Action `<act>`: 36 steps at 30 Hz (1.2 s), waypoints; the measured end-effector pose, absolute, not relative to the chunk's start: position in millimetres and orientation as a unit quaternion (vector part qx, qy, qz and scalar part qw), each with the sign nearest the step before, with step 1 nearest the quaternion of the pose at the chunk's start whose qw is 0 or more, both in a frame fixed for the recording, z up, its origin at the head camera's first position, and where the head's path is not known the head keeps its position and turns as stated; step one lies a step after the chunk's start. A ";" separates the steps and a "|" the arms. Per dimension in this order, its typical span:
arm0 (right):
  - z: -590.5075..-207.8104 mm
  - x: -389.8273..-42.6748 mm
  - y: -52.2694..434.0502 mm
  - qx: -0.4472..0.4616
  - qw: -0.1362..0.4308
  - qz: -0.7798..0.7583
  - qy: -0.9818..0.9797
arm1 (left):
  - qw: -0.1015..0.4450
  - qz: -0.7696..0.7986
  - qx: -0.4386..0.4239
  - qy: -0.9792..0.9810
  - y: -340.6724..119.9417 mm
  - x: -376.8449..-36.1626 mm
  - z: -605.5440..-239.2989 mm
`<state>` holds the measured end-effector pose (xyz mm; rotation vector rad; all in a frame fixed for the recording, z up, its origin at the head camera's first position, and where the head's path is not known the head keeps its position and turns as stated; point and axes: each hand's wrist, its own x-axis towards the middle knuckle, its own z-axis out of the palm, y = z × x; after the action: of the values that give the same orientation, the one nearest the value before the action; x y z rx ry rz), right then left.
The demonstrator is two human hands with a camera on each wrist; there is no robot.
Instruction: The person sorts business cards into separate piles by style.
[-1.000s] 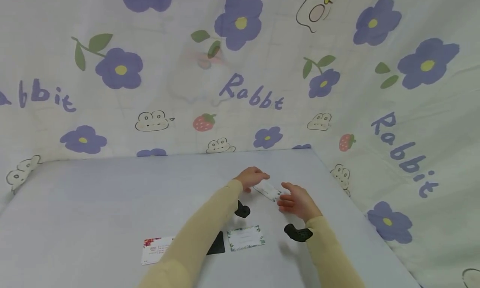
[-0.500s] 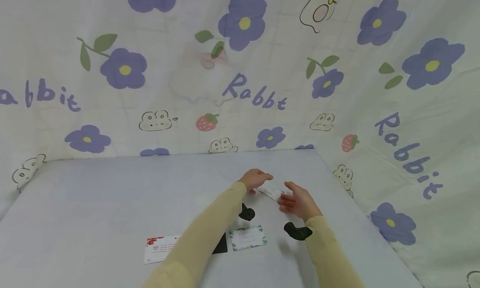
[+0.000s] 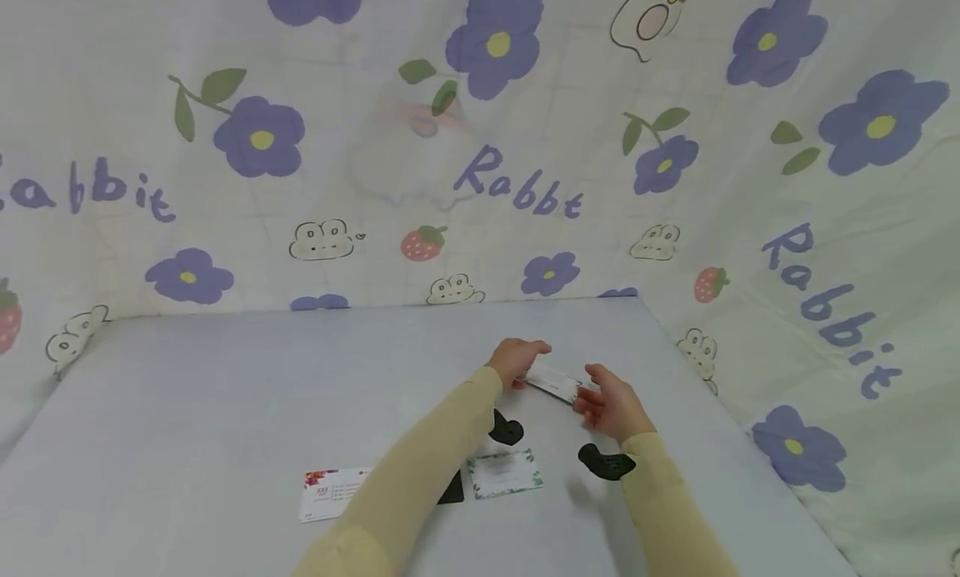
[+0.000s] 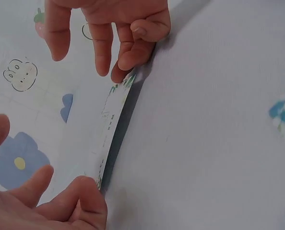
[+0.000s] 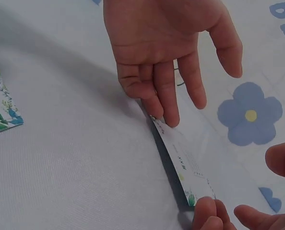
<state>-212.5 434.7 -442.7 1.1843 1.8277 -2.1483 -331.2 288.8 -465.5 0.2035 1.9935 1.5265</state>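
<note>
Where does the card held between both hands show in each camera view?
Head: card right of centre, between left hand and right hand.
Left wrist: card edge-on, left of centre.
Right wrist: card lower right of centre.
Shared landmark: leaf-bordered card flat on the table.

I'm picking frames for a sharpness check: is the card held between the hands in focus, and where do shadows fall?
Head view: the card is small and soft, its print unreadable; light is even, without glare. Left wrist view: the card edge is fairly sharp, with a dark shadow beside it on the table. Right wrist view: the near fingers blur; a shadow lies under the left hand.
</note>
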 end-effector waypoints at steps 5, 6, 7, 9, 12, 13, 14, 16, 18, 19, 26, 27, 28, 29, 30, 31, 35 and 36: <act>-439.5 -209.8 436.4 0.385 0.039 -0.691 0.611 | 0.298 0.618 0.049 0.726 286.3 -321.1 -460.5; -438.5 -209.0 436.0 0.383 0.040 -0.688 0.615 | 0.295 0.630 0.044 0.717 284.6 -318.2 -458.9; -437.3 -208.3 435.5 0.381 0.040 -0.688 0.617 | 0.293 0.640 0.038 0.709 283.1 -315.6 -457.6; -435.8 -206.7 434.5 0.374 0.045 -0.687 0.622 | 0.292 0.659 0.025 0.693 279.2 -309.9 -455.7; -435.3 -202.9 432.2 0.361 0.059 -0.689 0.626 | 0.298 0.682 0.012 0.668 269.9 -299.3 -454.0; -435.6 -201.3 431.1 0.355 0.064 -0.689 0.629 | 0.303 0.684 0.009 0.663 265.9 -295.9 -453.3; -436.1 -199.5 429.6 0.349 0.068 -0.687 0.634 | 0.308 0.688 0.007 0.657 261.3 -292.2 -452.4; -436.7 -195.3 425.0 0.335 0.074 -0.680 0.648 | 0.318 0.697 0.012 0.643 249.8 -283.5 -449.4; -437.7 -190.5 419.6 0.319 0.075 -0.670 0.666 | 0.329 0.708 0.019 0.625 236.6 -274.1 -445.5; -438.0 -187.7 416.3 0.309 0.076 -0.664 0.676 | 0.333 0.714 0.021 0.616 229.5 -268.8 -443.6; -437.2 -162.5 396.4 0.239 0.097 -0.639 0.724 | 0.352 0.744 0.019 0.568 180.5 -227.1 -439.7; -436.5 -158.5 393.5 0.230 0.103 -0.638 0.727 | 0.355 0.746 0.018 0.564 173.9 -222.1 -440.3; -435.9 -154.8 390.6 0.222 0.109 -0.638 0.729 | 0.357 0.746 0.014 0.562 167.6 -217.2 -440.9; -435.4 -151.5 387.8 0.214 0.116 -0.637 0.731 | 0.359 0.744 0.010 0.563 161.4 -212.8 -441.5; -434.6 -148.3 384.5 0.210 0.121 -0.636 0.732 | 0.362 0.744 0.004 0.561 155.3 -208.9 -442.0; -434.3 -145.7 381.5 0.204 0.127 -0.636 0.733 | 0.365 0.743 -0.001 0.561 149.4 -205.0 -442.4; -434.3 -139.4 371.4 0.181 0.147 -0.631 0.740 | 0.376 0.743 -0.027 0.553 130.8 -194.5 -445.1; -434.3 -138.4 368.9 0.177 0.149 -0.629 0.742 | 0.377 0.745 -0.032 0.549 127.4 -192.7 -445.6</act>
<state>-138.4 368.9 -434.3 0.5080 2.1319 -1.8092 -192.7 127.4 -445.6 -0.0828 1.4042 1.9043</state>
